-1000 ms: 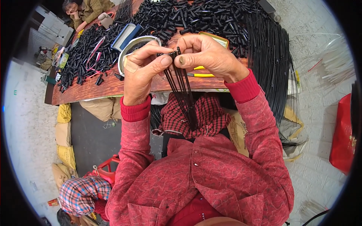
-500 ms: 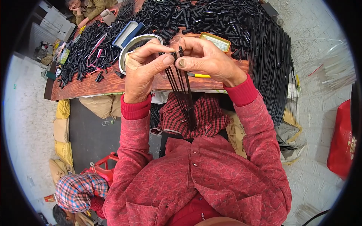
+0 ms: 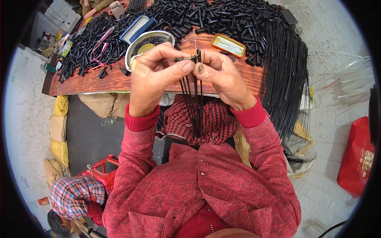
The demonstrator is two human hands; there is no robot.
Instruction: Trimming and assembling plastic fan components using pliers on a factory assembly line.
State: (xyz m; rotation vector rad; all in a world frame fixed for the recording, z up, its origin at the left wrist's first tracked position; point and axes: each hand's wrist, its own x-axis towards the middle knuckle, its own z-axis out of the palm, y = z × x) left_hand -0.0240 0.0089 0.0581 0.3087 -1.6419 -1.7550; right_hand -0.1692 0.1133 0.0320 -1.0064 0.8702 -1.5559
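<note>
Above the table's near edge, a small bunch of thin black ribs [image 3: 193, 105] hangs from my fingertips, splayed at the top and converging toward my lap. My left hand [image 3: 152, 77], with a beige strip stuck on it, is closed, thumb and forefinger pinching small dark parts at the rib tops. Close against it, my right hand [image 3: 226, 77] pinches the top of the rightmost ribs, a dark thumbnail facing up. A fine wire seems to rise between the two hands. Exactly how the tiny parts join is hidden by the fingers.
Black tubular pieces [image 3: 222, 18] heap across the wooden table [image 3: 99, 83]. Behind my left hand stands a round metal dish [image 3: 127, 65], with a blue box [image 3: 137, 29] beyond it. A yellow tin [image 3: 229, 45] holds fine wires. Long black rods [image 3: 283, 71] overhang the right edge. Another person [image 3: 77, 198] sits lower left.
Both hands have shifted slightly right and down in the picture with the ribs. The fingertips have drawn closer together. The yellow rod under my right hand is no longer visible.
</note>
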